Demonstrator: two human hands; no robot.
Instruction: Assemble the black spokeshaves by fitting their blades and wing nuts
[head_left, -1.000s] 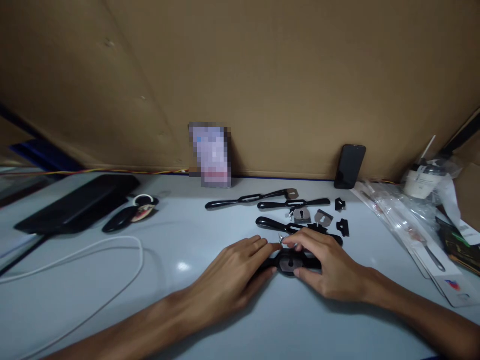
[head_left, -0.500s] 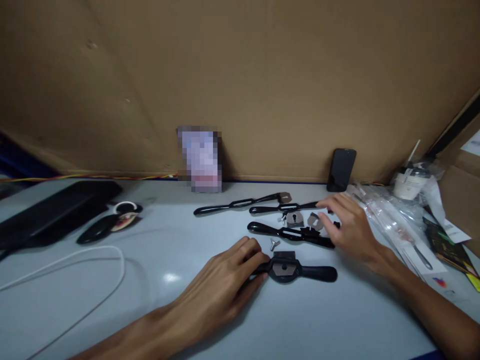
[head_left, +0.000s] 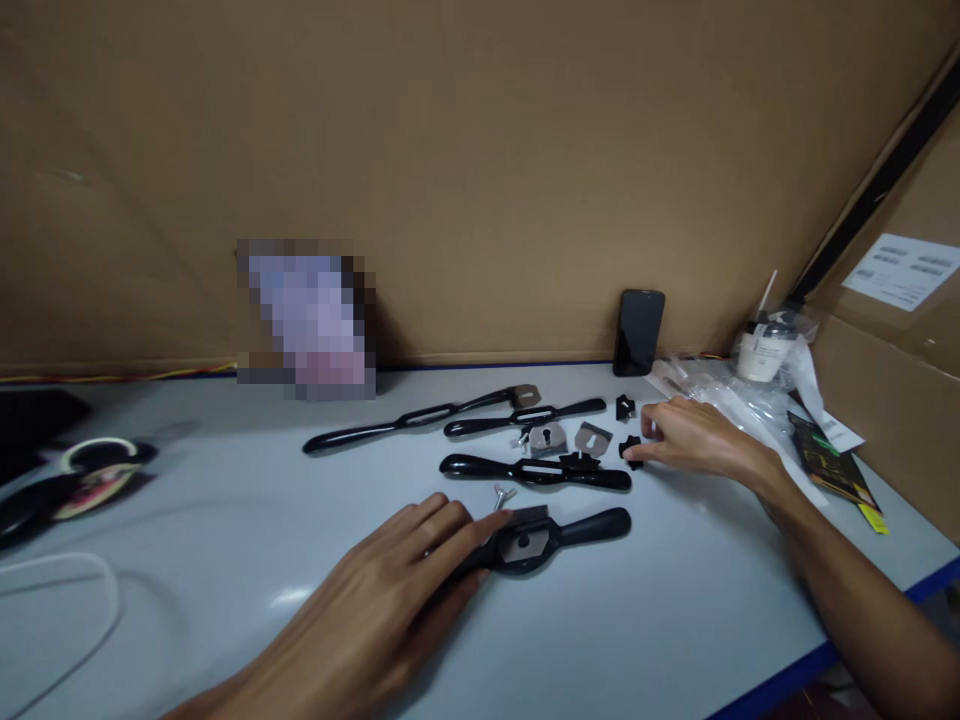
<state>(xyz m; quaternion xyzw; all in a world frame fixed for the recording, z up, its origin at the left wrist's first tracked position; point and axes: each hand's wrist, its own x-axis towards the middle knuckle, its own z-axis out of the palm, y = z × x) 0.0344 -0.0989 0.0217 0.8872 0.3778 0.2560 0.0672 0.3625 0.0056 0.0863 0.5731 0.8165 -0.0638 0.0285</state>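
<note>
My left hand (head_left: 405, 575) is closed around the left handle of a black spokeshave (head_left: 592, 527), which has a grey blade and cap seated at its middle. The index fingertip lies along the upper edge beside that blade. My right hand (head_left: 694, 435) hovers low at the right with fingers partly curled and apart, its thumb at a small black star-shaped knob (head_left: 631, 452). A second black knob (head_left: 625, 408) lies just behind. Several loose parts lie close by: a slotted metal blade (head_left: 594, 439), another plate with a keyhole (head_left: 547, 438) and a silver wing screw (head_left: 502, 497).
Black spokeshave bodies (head_left: 480, 467) lie across the middle. A dark phone (head_left: 639, 333) and a blurred-out upright item (head_left: 319, 320) lean against the cardboard (head_left: 480, 180). Plastic packaging (head_left: 697, 385) and a wrapped cup (head_left: 763, 357) stand right; a white cable (head_left: 105, 590) loops left.
The view has turned right. My right hand has shifted off the spokeshave bodies to the black knob at their right. My left hand stays on the spokeshave, its index finger now stretched forward.
</note>
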